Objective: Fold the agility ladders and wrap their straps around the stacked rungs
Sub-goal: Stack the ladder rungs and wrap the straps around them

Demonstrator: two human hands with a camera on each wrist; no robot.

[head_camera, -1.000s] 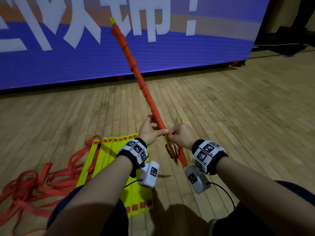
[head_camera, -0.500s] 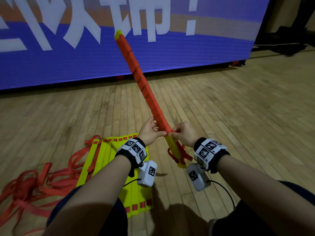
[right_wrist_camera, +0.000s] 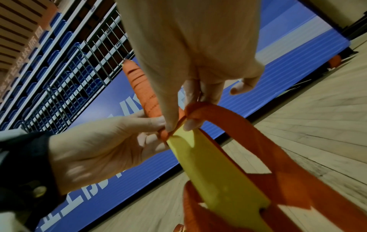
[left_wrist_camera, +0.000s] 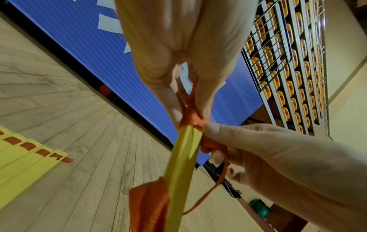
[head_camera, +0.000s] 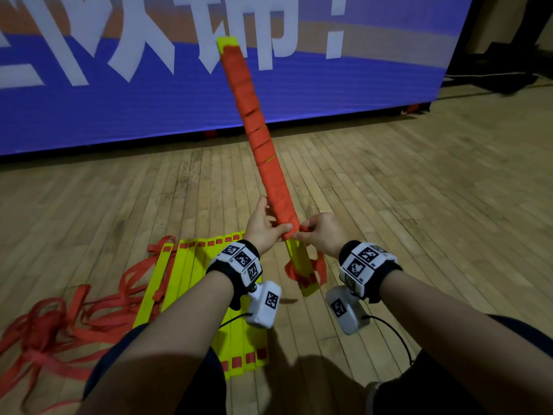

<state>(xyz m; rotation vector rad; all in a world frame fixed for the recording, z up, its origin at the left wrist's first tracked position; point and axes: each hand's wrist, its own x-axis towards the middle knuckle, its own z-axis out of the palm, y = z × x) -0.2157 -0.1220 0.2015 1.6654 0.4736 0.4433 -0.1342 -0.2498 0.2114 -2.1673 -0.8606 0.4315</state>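
Held bundle: stack of yellow rungs (head_camera: 299, 262), wound almost end to end in orange strap (head_camera: 260, 139); held in the air, tilted up and away from the person, its far yellow tip against the blue banner (head_camera: 119, 115).
Bare section: lower end of the rungs below the hands, unwrapped, with loose strap loops (head_camera: 317, 266) hanging at the bottom.
Left hand (head_camera: 263, 229): forearm extended forward, wrist raised; thumb laid across the lowest wrap, fingers curled behind the bundle, gripping it at the edge of the wrapping.
Left hand, wrist view: thumb and fingertips (left_wrist_camera: 204, 109) close together on the orange wrap just above the bare yellow.
Right hand (head_camera: 321, 233): forearm extended forward, level with the left; thumb and forefinger closed narrowly, pinching the strap right beside the bundle, touching the left thumb tip.
Right hand, wrist view: fingertips (right_wrist_camera: 190, 124) nip a fold of strap against the yellow edge; the little finger stands free.
Second ladder (head_camera: 203, 295): yellow rungs laid flat side by side on the wooden floor (head_camera: 419, 205), below the left forearm.
Its straps (head_camera: 59, 330): orange tangle spread loosely on the floor, to the left of the flat rungs.
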